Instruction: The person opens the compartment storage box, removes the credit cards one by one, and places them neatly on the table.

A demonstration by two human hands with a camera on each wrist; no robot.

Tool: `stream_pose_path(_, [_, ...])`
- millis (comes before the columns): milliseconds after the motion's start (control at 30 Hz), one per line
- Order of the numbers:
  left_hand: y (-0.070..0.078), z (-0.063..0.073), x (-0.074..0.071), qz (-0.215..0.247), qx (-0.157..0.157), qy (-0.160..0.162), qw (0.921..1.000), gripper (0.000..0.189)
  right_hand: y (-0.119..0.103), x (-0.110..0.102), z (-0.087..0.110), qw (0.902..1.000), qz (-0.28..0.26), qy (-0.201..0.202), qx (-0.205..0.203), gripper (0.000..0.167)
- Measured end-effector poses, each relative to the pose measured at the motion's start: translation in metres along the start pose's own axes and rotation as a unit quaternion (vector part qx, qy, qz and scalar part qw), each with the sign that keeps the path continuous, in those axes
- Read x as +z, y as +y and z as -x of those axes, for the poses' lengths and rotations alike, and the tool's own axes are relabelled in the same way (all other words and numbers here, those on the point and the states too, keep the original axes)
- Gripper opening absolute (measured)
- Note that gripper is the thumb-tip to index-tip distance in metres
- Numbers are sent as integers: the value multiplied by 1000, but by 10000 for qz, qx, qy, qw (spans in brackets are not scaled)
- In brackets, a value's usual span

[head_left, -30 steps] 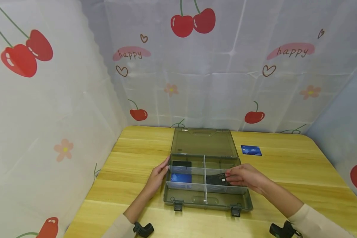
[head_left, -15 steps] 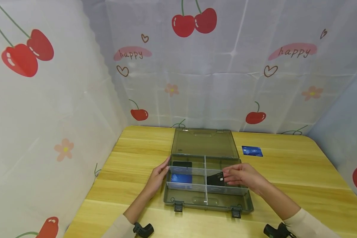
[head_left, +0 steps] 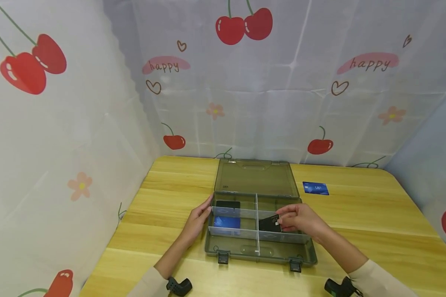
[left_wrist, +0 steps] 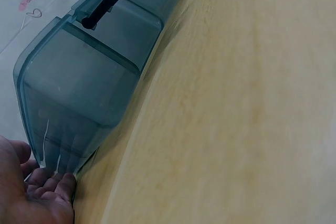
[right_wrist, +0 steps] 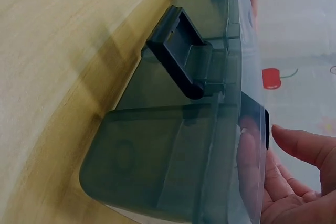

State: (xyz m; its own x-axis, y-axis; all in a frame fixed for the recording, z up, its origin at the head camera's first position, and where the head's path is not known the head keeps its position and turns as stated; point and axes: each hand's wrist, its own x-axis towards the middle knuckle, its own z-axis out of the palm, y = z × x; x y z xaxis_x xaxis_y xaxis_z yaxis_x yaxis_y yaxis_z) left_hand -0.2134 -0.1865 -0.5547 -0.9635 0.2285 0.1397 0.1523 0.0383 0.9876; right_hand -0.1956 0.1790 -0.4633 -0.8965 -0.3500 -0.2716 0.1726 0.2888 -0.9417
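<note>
"Black card (head_left: 269, 224), middle slot on the right: why hold it at a slant?"

"I pinch its right end between the thumb and fingers of my right hand (head_left: 301, 220). That probably lets me turn it without covering its face. The slot hems it in, which I think is why it sits askew; from my right wrist I see its edge stand just above the clear divider (head_left: 291, 238)."

"And the other hand?"

"My left hand (head_left: 196, 225) rests against the left wall of the box (head_left: 241, 258), near the back corner, fingers laid along the outside. I'd guess that touch stops the box sliding. My hands are apart, with the box between them."

"Why is the lid (head_left: 255, 177) back there?"

"Folded behind the box, it leaves every slot reachable from above. The latches (head_left: 223, 258) hang off the front, out of my way."

"What about the rest?"

"The blue card (head_left: 226, 222) lies in the middle left slot, with what looks like a dark card (head_left: 228, 203) in the slot behind. One apiece, so I suppose they can't overlap. The VIP card (head_left: 316, 188) lies on the table (head_left: 171, 189), just right of the lid, I judge within my reach."
</note>
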Motion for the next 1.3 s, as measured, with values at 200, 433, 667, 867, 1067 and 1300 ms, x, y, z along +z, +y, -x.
stream_pose_path(200, [0, 0, 0, -6, -53, 36, 10000, 48, 0, 6, 1, 9998, 173, 85, -16, 41])
stream_pose_path(433, [0, 0, 0, 30, -85, 6, 10000, 49, -1, 6, 2, 9995, 228, 171, -95, 39])
stream_pose_path(667, [0, 2, 0, 8, -126, 114, 9999, 48, -3, 5, 5, 9995, 168, 190, -191, 38])
stream_pose_path(867, [1, 1, 1, 35, -146, 47, 9999, 47, -5, -1, 10, 9988, 230, 397, -193, 39])
stream_pose_path(1067, [0, 1, 2, 25, -121, 8, 9999, 48, -8, -6, 12, 9976, 206, 632, -186, 40])
stream_pose_path(1300, [1, 2, 1, -10, -155, 56, 9999, 48, -10, -19, 14, 9974, 192, 615, -321, 40])
